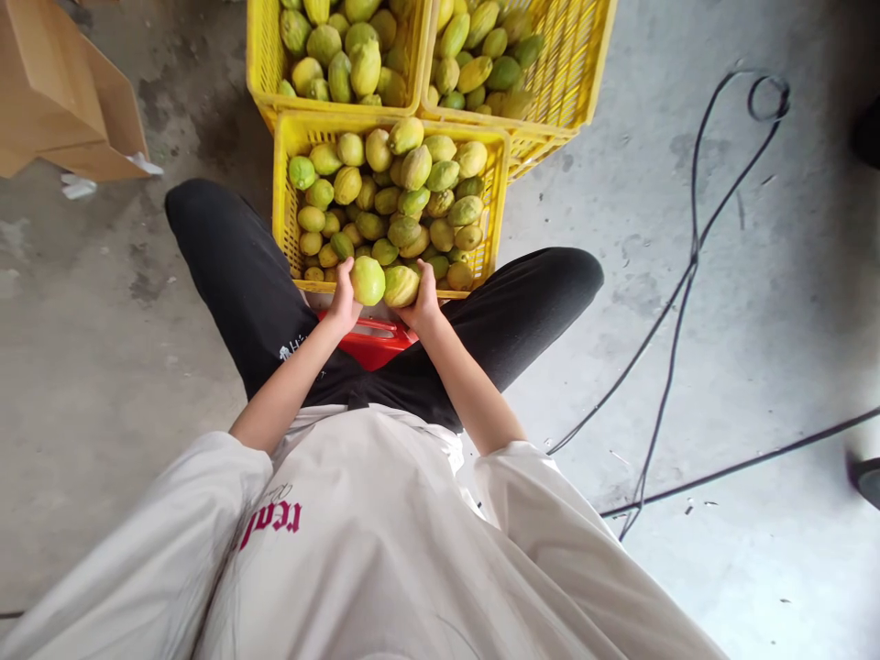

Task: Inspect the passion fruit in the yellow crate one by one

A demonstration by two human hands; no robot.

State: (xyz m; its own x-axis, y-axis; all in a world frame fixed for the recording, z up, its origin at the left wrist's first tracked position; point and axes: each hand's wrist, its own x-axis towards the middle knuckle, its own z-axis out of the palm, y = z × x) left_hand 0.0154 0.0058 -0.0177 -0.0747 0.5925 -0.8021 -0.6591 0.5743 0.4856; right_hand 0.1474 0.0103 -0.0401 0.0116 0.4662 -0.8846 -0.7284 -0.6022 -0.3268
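I sit with my legs spread around a yellow plastic crate (289, 147) heaped with green-yellow fruits. My left hand (342, 302) is closed around a round pale green fruit (368, 280) at the crate's near edge. My right hand (423, 307) grips a second, more yellow fruit (401, 286) right beside it. The two fruits touch each other. Under my hands lies a red plastic object (375, 344), partly hidden by my wrists.
Two more yellow crates (265, 64) (591, 64) full of the same fruit stand behind the near one. A cardboard box (61, 101) sits at the far left. Black cables (680, 293) run across the concrete floor on the right.
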